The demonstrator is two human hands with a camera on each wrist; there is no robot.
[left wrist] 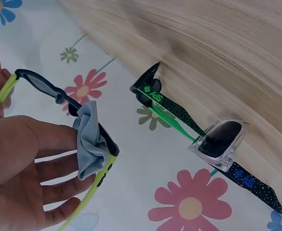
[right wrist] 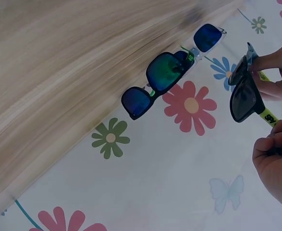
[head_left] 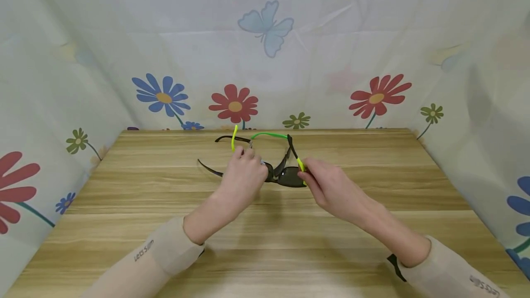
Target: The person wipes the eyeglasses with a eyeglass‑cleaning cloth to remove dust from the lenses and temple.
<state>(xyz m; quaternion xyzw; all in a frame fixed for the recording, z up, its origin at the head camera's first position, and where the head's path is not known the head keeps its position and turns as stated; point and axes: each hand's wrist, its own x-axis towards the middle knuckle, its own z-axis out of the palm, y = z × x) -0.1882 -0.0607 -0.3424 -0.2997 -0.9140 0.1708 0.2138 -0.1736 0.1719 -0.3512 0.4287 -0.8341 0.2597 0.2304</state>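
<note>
A pair of black sunglasses (head_left: 291, 177) with neon-yellow temples is held between both hands over the table. My left hand (head_left: 244, 176) pinches a crumpled grey-blue cloth (left wrist: 90, 144) against one lens, its thumb hidden in the left wrist view. With curled fingers, my right hand (head_left: 331, 187) grips the yellow temple (right wrist: 269, 117) at the hinge end. The other temple reaches up past the left hand. Both dark lenses show in the right wrist view.
Behind the hands, black sunglasses with green inner temples (right wrist: 165, 72) rest on the wooden table (head_left: 165, 215). Beside them lie clear-framed sunglasses (left wrist: 222, 139) with speckled black temples. A flower-printed curtain (head_left: 314, 68) borders the table at the back and sides.
</note>
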